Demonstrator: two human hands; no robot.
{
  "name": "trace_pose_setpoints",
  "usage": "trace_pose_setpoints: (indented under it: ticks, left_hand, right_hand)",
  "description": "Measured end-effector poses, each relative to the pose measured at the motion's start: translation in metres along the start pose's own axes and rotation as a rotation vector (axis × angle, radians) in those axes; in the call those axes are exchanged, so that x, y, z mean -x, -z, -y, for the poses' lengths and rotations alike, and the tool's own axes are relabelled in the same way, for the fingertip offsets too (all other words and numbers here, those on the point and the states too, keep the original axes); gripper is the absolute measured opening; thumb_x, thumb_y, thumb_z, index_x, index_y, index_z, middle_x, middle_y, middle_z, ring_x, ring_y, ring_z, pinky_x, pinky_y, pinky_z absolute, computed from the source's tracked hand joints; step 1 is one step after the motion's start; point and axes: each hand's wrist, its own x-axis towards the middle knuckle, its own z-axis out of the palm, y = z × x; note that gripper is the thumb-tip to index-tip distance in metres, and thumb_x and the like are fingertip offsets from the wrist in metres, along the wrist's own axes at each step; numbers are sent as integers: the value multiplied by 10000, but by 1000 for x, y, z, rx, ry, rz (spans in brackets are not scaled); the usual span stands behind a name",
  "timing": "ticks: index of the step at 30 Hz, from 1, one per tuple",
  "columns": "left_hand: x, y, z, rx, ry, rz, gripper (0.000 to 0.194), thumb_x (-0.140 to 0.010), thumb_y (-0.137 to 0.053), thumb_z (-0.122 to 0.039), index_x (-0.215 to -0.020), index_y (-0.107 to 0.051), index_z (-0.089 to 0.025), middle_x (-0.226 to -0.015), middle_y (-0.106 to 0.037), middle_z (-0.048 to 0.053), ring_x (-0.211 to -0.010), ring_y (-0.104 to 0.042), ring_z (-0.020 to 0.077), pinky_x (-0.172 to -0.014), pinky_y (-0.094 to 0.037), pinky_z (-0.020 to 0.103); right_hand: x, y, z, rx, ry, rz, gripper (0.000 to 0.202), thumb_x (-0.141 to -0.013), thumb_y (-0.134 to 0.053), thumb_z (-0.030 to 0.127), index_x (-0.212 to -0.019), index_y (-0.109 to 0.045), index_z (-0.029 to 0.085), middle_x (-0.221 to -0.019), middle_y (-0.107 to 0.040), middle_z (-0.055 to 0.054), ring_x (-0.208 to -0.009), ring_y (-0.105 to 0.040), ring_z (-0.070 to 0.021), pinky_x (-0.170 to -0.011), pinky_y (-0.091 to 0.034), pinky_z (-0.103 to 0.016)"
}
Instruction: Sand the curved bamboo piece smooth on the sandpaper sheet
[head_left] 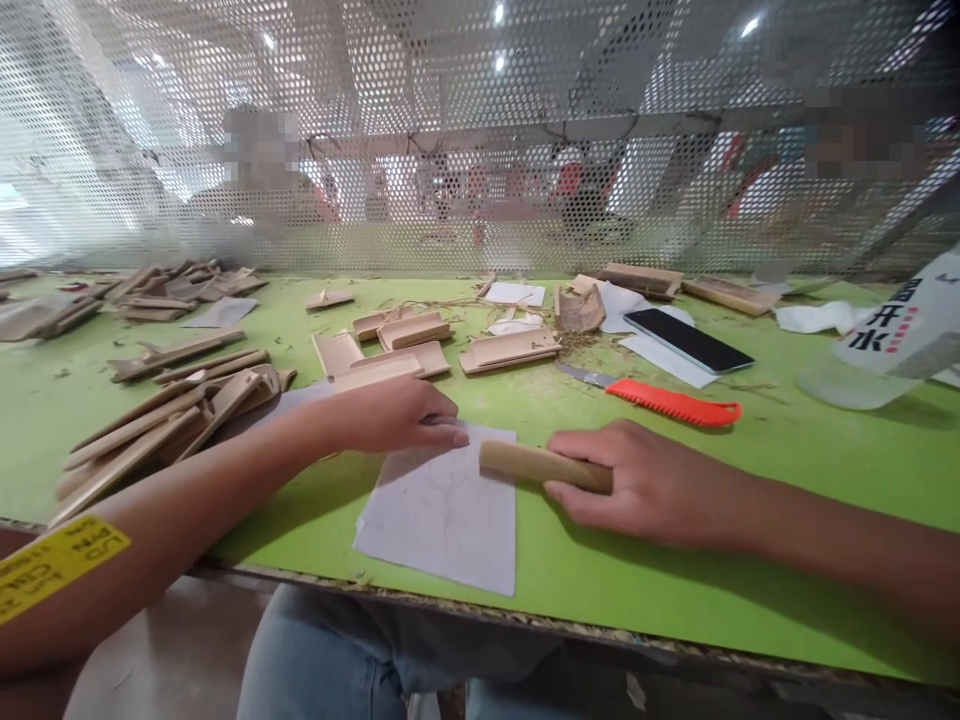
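My right hand [630, 480] is closed around a light brown, rounded piece of wood [536, 465], whose free end points left over a white sheet of paper [457, 515]. My left hand [397, 412] is at the upper edge of that sheet, its thumb and forefinger apart and the thumb on the paper; the other fingers are hidden. Just beyond my right hand lies an orange-handled knife [667, 400] with its blade to the left. Several trough-shaped wooden pieces [510, 350] lie beyond my left hand.
A pile of long wooden pieces [165, 430] lies by my left forearm. A phone [690, 340] rests on paper, and a clear bottle [892, 345] is at the right. A perforated screen [465, 230] backs the green table [750, 600]; people are behind it.
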Motion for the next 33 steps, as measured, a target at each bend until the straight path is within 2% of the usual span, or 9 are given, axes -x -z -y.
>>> trace_pose_setpoints:
  ticks: [3, 9, 14, 17, 24, 29, 33]
  left_hand:
    - [0, 0, 0, -12, 12, 4, 466, -985, -501, -555, -677, -467, -206, -589, -459, -34, -540, -392, 115, -539, -239, 306]
    - [-1, 1, -2, 2, 21, 19, 458, -983, -494, -557, -697, -502, -199, -630, -505, -24, -565, -408, 116, -542, -241, 301]
    - [-1, 1, -1, -7, 28, 18, 467, -983, -495, -561, -684, -480, -202, -600, -472, -32, -550, -406, 115, -540, -243, 301]
    - [0, 1, 0, -19, 31, 13, 474, -986, -487, -574, -689, -481, -205, -595, -473, -33, -543, -407, 116, -536, -241, 305]
    - [0, 1, 0, -17, 15, 7, 457, -983, -500, -554, -698, -515, -197, -638, -527, -20, -574, -431, 120, -545, -247, 297]
    - [0, 2, -1, -25, 41, 20, 466, -985, -488, -565, -696, -500, -199, -599, -483, -31, -545, -416, 115, -535, -245, 294]
    - [0, 2, -1, -16, 35, 22, 461, -983, -494, -555, -690, -494, -199, -609, -490, -29, -550, -412, 114, -540, -242, 297]
  right_hand:
    - [-2, 1, -3, 63, -32, -77, 217, -883, -568, 348, -725, -486, 224, -623, -525, 29, -562, -456, -149, -526, -241, -301]
    - [2, -2, 0, 88, 68, -9, 251, -906, -545, 318, -713, -413, 228, -573, -456, 52, -505, -382, -126, -517, -229, -305]
    - [-1, 0, -1, 21, 7, 9, 226, -917, -545, 333, -737, -456, 229, -613, -492, 46, -547, -439, -135, -518, -266, -293]
    - [-2, 0, -1, 50, -13, -34, 219, -919, -546, 337, -742, -476, 227, -629, -520, 39, -569, -453, -142, -530, -274, -295]
    - [1, -3, 2, 51, 68, 35, 260, -921, -544, 333, -717, -426, 224, -582, -459, 56, -514, -393, -121, -515, -239, -301]
    - [-1, -1, -4, 53, 7, -33, 249, -921, -551, 367, -735, -467, 224, -618, -518, 40, -547, -439, -136, -522, -250, -298]
    - [-1, -2, -4, 71, 56, -4, 259, -915, -551, 344, -716, -435, 225, -580, -475, 51, -517, -397, -128, -519, -236, -304]
